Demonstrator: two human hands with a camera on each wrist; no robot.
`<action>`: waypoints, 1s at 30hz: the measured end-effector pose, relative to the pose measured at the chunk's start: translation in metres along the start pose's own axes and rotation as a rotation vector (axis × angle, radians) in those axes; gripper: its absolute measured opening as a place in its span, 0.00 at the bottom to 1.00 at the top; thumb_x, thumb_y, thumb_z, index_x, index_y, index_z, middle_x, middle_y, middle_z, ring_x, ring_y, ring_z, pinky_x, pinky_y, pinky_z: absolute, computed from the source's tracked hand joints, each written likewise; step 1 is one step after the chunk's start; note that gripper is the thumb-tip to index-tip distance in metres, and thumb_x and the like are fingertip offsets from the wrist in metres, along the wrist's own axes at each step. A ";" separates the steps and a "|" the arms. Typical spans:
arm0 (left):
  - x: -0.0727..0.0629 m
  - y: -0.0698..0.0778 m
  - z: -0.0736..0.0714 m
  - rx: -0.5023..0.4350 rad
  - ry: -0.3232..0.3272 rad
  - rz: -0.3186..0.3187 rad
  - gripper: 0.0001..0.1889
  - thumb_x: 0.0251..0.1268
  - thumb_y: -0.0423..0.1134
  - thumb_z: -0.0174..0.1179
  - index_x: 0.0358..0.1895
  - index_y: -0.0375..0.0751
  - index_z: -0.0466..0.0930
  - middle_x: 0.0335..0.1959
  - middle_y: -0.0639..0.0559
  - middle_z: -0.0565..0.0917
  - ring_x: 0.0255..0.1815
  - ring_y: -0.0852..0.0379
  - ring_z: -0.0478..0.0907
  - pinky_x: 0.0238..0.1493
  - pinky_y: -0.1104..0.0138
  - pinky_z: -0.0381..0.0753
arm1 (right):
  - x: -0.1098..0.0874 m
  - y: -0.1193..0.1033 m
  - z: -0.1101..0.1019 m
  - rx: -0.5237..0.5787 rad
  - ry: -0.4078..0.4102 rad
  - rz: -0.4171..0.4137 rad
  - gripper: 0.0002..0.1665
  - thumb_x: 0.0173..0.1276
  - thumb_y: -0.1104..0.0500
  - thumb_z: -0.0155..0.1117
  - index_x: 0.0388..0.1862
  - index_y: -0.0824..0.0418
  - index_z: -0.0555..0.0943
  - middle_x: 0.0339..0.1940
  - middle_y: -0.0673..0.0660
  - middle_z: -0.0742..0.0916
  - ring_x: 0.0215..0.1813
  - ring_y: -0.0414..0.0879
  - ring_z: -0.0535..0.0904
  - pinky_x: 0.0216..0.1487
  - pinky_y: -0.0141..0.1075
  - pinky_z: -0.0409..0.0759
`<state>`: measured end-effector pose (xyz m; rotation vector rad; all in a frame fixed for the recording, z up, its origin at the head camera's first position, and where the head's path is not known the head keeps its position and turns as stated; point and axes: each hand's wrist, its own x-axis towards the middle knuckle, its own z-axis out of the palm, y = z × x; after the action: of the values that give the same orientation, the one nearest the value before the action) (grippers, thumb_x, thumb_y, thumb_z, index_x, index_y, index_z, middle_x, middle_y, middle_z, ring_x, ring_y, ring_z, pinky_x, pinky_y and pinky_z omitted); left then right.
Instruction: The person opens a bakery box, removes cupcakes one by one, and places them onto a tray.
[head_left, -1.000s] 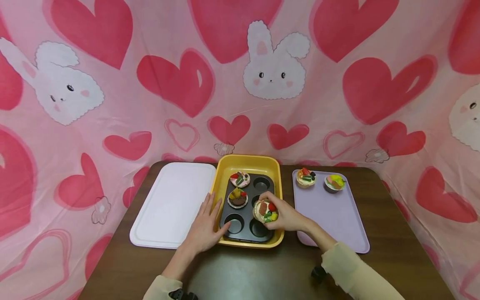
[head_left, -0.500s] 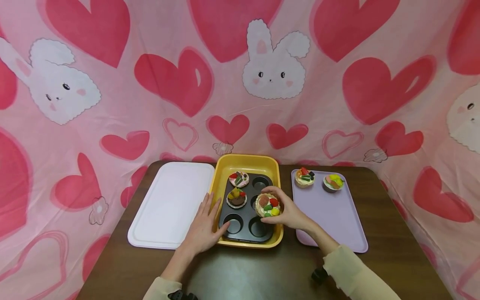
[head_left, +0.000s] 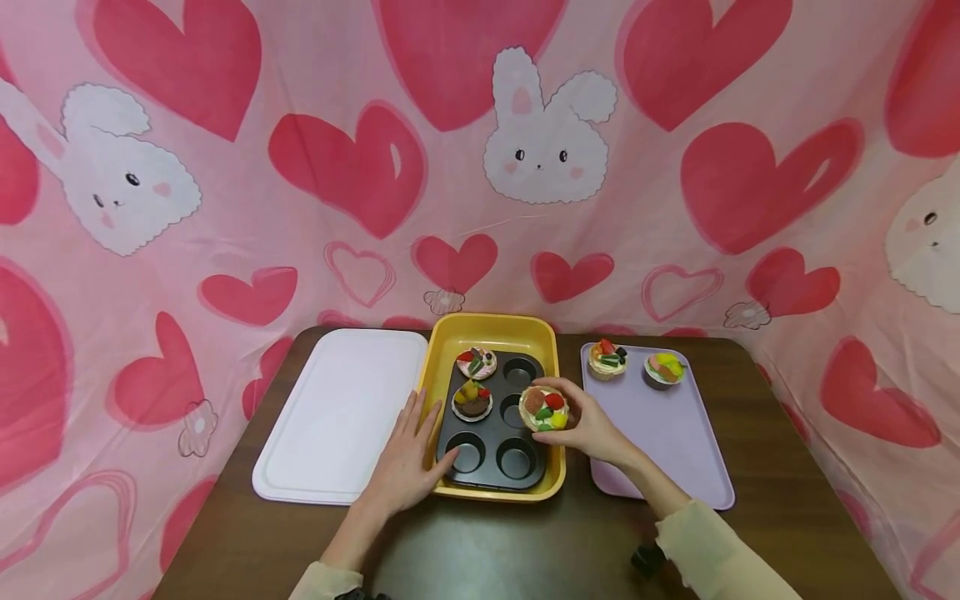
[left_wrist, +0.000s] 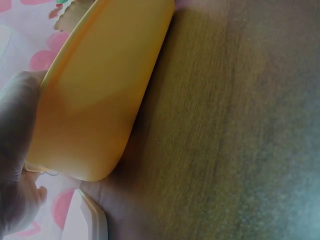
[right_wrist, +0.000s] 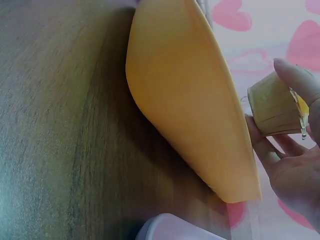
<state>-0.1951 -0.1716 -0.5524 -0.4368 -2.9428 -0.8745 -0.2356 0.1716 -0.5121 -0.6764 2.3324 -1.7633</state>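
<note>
My right hand [head_left: 588, 425] holds a cupcake [head_left: 543, 408] by its sides, above the right side of a dark muffin tin [head_left: 491, 433]. Cream, red, green and yellow pieces top it; the right wrist view shows its pale paper cup [right_wrist: 275, 107] above the tray's rim. The tin sits inside a yellow tray [head_left: 528, 331]. Two other cupcakes fill the tin's left column: a pink-creamed one [head_left: 477, 363] behind a chocolate one [head_left: 472, 403]. My left hand [head_left: 405, 458] rests on the tray's left rim, fingers straight, thumb reaching over the front left cup.
A white tray [head_left: 337, 417] lies left of the yellow one. To the right, a lilac tray [head_left: 660, 442] carries a cream cupcake [head_left: 607, 361] and a dark-cupped cupcake [head_left: 663, 371] at its far end. The brown table [head_left: 480, 550] meets a pink heart-patterned cloth [head_left: 465, 217] behind.
My right hand has shifted to the right with the cupcake, from over the tin's right column towards the yellow tray's right rim. My left hand stays in place.
</note>
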 end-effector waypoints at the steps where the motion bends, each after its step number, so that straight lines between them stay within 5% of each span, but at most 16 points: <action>1: 0.000 0.000 0.000 -0.002 0.002 0.001 0.46 0.75 0.61 0.64 0.89 0.45 0.60 0.95 0.44 0.46 0.95 0.37 0.43 0.88 0.35 0.59 | 0.000 0.000 -0.001 -0.005 0.004 0.008 0.47 0.65 0.63 0.83 0.80 0.61 0.71 0.76 0.69 0.79 0.71 0.58 0.82 0.64 0.35 0.89; 7: 0.000 0.000 0.001 -0.015 0.006 -0.005 0.46 0.74 0.59 0.65 0.89 0.46 0.60 0.95 0.44 0.46 0.95 0.37 0.42 0.88 0.34 0.59 | -0.002 0.002 -0.001 -0.025 0.041 0.051 0.46 0.64 0.63 0.83 0.78 0.59 0.71 0.73 0.69 0.81 0.69 0.66 0.83 0.66 0.41 0.90; 21: -0.002 -0.002 0.004 -0.011 0.008 0.003 0.46 0.74 0.60 0.65 0.89 0.45 0.60 0.95 0.44 0.45 0.95 0.37 0.43 0.89 0.35 0.58 | -0.006 0.006 0.004 0.111 0.064 0.061 0.52 0.64 0.68 0.82 0.78 0.67 0.60 0.70 0.77 0.82 0.58 0.34 0.87 0.58 0.28 0.89; 30: -0.003 -0.003 0.005 -0.005 0.022 0.012 0.47 0.73 0.60 0.66 0.88 0.45 0.61 0.95 0.43 0.47 0.95 0.37 0.44 0.88 0.34 0.60 | -0.005 0.008 0.004 0.109 0.072 0.038 0.49 0.63 0.69 0.82 0.76 0.70 0.63 0.68 0.79 0.83 0.55 0.33 0.87 0.57 0.27 0.89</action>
<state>-0.1932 -0.1720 -0.5582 -0.4418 -2.9154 -0.8790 -0.2316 0.1725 -0.5218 -0.5571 2.2575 -1.9127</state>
